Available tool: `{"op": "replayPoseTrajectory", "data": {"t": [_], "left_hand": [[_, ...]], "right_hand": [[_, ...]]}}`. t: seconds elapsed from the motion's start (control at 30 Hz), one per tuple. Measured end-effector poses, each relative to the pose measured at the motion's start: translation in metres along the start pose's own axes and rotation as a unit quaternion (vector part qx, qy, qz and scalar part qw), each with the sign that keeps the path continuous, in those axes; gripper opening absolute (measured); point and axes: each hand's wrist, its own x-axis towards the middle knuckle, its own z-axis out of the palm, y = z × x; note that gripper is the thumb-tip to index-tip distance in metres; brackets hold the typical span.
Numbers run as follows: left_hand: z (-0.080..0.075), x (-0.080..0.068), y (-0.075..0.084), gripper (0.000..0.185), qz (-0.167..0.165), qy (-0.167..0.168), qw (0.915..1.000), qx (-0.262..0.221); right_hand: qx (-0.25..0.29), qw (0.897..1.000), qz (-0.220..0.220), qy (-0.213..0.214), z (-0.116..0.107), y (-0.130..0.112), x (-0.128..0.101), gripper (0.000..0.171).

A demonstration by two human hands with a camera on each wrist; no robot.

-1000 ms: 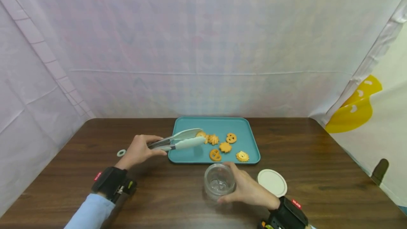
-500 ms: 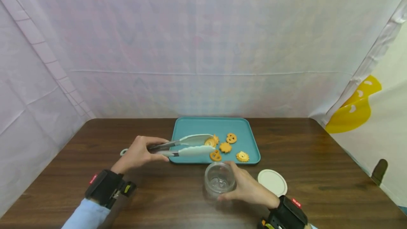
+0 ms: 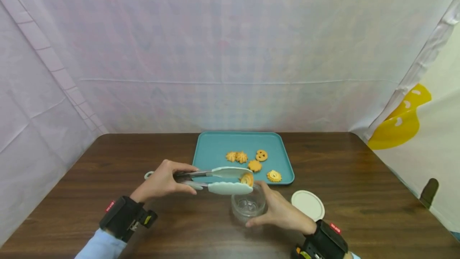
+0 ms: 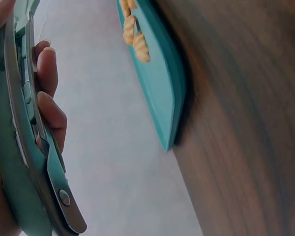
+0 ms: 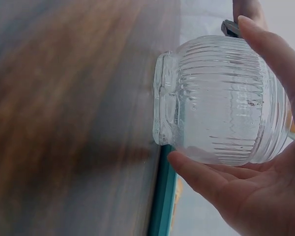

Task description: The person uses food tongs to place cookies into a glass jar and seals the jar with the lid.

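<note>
A person's left hand [image 3: 165,181] has its fingers curled round a pair of metal tongs [image 3: 230,188] with pale green tips, and between those tips sits one golden cookie [image 3: 246,179], held above the far rim of a ribbed glass jar [image 3: 248,209]. The right hand [image 3: 278,213] grips the jar's side, thumb and fingers spread round it, as it stands upright on a brown wooden counter [image 3: 194,231]. Behind, a blue tray [image 3: 212,145] carries five more cookies; a white lid [image 3: 308,205] lies beside the right wrist. For good work here, the cookie would best be centred over the mouth and lowered before the tongs loosen, since a hard squeeze might crumble it. The right hand should keep the jar steady, fingers clear of the opening.
</note>
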Motion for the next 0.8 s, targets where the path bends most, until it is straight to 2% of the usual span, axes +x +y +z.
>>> {"op": "replayPoseTrajectory", "data": {"t": [0.17, 0.37, 0.53, 0.8], "left_hand": [[0.006, 0.0, 0.001, 0.05, -0.007, -0.024, 0.9996, -0.016], [0.012, 0.0, 0.0, 0.052, -0.019, -0.034, 0.9991, -0.018], [0.013, 0.001, 0.0, 0.054, -0.027, -0.042, 0.9986, -0.015], [0.011, 0.003, 0.001, 0.055, -0.023, -0.053, 0.9983, -0.004]], "right_hand": [[0.0, 1.0, 0.013, -0.001, 0.0, 0.0, -0.001, 0.094], [0.006, 1.0, 0.009, -0.003, -0.001, 0.003, -0.003, 0.087], [0.01, 1.0, 0.016, -0.005, -0.001, 0.004, -0.002, 0.088], [0.001, 1.0, 0.008, 0.0, 0.0, 0.006, -0.003, 0.086]]}}
